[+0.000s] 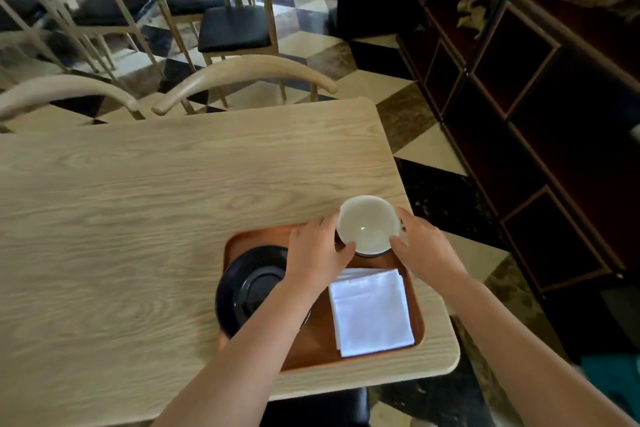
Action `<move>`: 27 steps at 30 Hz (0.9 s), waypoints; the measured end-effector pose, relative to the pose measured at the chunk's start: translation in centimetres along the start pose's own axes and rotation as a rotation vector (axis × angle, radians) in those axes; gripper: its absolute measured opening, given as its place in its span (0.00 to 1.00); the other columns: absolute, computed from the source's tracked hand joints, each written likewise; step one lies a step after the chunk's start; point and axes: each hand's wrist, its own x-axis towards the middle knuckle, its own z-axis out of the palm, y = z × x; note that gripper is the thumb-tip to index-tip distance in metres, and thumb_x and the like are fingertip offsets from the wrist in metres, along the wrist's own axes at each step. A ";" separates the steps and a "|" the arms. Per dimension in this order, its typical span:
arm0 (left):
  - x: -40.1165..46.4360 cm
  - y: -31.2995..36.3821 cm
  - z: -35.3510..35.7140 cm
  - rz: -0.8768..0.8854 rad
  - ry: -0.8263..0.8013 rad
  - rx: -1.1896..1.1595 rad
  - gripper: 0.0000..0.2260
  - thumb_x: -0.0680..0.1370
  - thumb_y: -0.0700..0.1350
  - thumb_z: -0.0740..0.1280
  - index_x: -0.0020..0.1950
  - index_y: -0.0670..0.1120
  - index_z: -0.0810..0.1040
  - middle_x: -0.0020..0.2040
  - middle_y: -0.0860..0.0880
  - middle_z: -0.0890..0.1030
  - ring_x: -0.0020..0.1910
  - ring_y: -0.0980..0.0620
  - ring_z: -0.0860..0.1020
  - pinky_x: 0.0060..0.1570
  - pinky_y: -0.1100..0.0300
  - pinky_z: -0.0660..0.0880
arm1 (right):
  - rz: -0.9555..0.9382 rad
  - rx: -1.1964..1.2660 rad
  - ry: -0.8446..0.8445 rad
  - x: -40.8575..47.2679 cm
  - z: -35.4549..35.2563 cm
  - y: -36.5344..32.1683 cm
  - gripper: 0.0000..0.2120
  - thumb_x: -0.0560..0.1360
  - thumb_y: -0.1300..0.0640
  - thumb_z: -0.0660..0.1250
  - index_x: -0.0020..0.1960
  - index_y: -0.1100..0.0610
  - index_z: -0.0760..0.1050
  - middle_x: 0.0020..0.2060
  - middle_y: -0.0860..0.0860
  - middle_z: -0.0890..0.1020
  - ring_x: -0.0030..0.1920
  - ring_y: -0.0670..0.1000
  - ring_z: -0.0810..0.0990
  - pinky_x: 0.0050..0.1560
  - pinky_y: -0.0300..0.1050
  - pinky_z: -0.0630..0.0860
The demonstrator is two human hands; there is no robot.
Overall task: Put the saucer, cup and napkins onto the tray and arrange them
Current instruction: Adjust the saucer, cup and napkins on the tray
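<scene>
Tray (417,319) with one saucer (249,288), one cup (367,224), stacked napkins (372,314)

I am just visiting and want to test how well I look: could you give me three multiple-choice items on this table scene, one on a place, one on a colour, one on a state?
1. Where does the folded white cloth napkin stack lie?
A. on the right part of the brown wooden tray
B. on a chair seat
C. on the bare pale wooden table

2. What colour is the round glossy saucer?
A. white
B. black
C. red

3. How is the round cup with the white inside held?
A. by no hand
B. by one hand only
C. between the left hand and the right hand

Answers:
1 A, the napkins sit inside the tray's right rim.
2 B, the saucer at the tray's left end is black.
3 C, fingers of both hands touch the cup's sides at the tray's far end.
</scene>
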 end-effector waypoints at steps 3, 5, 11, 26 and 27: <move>0.2 0.1 -0.7 -0.132 -0.010 -0.256 0.25 0.70 0.49 0.71 0.65 0.48 0.71 0.55 0.47 0.81 0.55 0.46 0.77 0.53 0.49 0.74 | 0.008 0.168 0.025 0.1 0.0 -0.6 0.23 0.73 0.63 0.63 0.67 0.52 0.67 0.55 0.55 0.80 0.54 0.56 0.78 0.50 0.48 0.76; 0.4 0.0 -0.7 -0.164 -0.071 -0.330 0.25 0.70 0.47 0.71 0.66 0.49 0.71 0.58 0.47 0.80 0.59 0.47 0.75 0.57 0.48 0.73 | 0.041 0.223 0.041 0.1 0.4 -0.6 0.23 0.72 0.65 0.62 0.66 0.53 0.68 0.55 0.56 0.79 0.54 0.56 0.78 0.52 0.50 0.76; -0.2 -1.2 -1.2 -0.191 -0.091 -0.390 0.24 0.70 0.43 0.71 0.66 0.50 0.72 0.60 0.49 0.80 0.61 0.51 0.75 0.58 0.55 0.72 | 0.033 0.275 0.052 -0.5 1.9 -0.5 0.24 0.72 0.63 0.63 0.67 0.50 0.67 0.56 0.53 0.79 0.53 0.53 0.78 0.50 0.44 0.74; -2.4 -2.7 -1.8 -0.182 -0.028 -0.429 0.25 0.71 0.41 0.72 0.67 0.50 0.71 0.63 0.51 0.78 0.64 0.53 0.73 0.62 0.60 0.67 | -0.036 0.231 0.032 -1.1 3.4 -1.6 0.24 0.75 0.62 0.62 0.69 0.52 0.63 0.51 0.50 0.75 0.41 0.46 0.74 0.30 0.26 0.63; -2.4 -2.7 -1.8 -0.179 -0.032 -0.432 0.25 0.71 0.42 0.72 0.67 0.50 0.71 0.63 0.51 0.77 0.64 0.53 0.72 0.63 0.58 0.68 | -0.038 0.240 0.023 -1.1 3.5 -1.5 0.24 0.75 0.62 0.62 0.69 0.52 0.63 0.53 0.51 0.76 0.43 0.46 0.75 0.31 0.26 0.63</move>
